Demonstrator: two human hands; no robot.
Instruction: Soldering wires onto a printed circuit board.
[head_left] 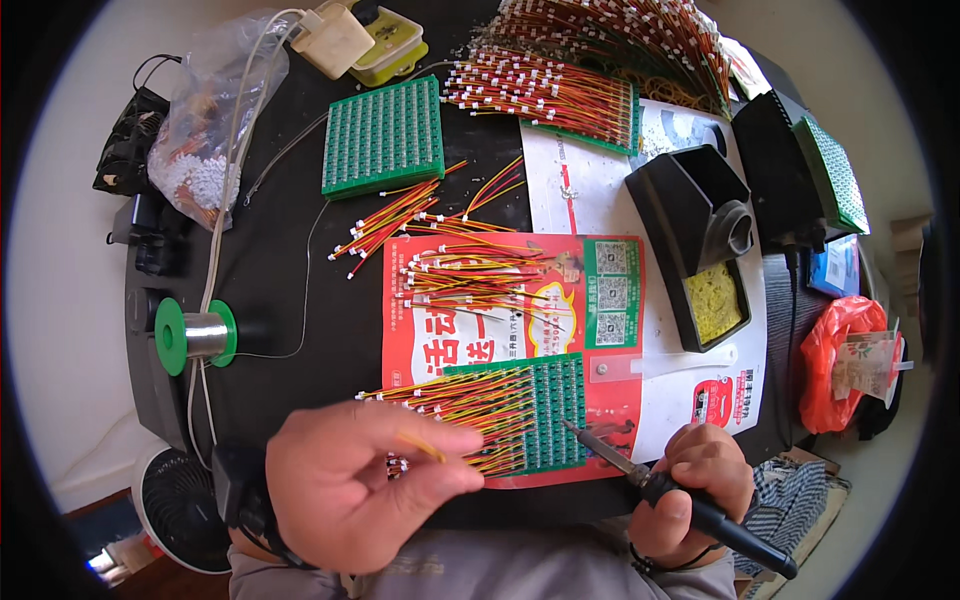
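So the green circuit panel [560,412] sits at the near edge of the desk [290,290], lying on a red printed flyer [622,400], with a bunch of red and yellow wires [500,408] fanned across its left part, and the right strip of little parts is bare. The left hand [370,485] is above its near left corner, thumb and forefinger pinching what looks like a yellow wire [428,448]. The right hand [697,490] is wrapped round the handle of a soldering iron [738,540], tip pointing at the panel's right side, though I can't tell if it's actually touching. Just beyond the panel there's a loose pile of wires [470,275] on the flyer, then a neat stack of green panels [382,135] farther off to the left. On the right is a black iron stand [685,215] with a yellow sponge [715,300] in its tray. Over on the left there's a green spool of solder [207,335], and a clear bag [200,165] with white bits in it farther back. Far side's got wired panels [545,90] bristling with white plugs, and a red plastic bag [835,350] sits far right.
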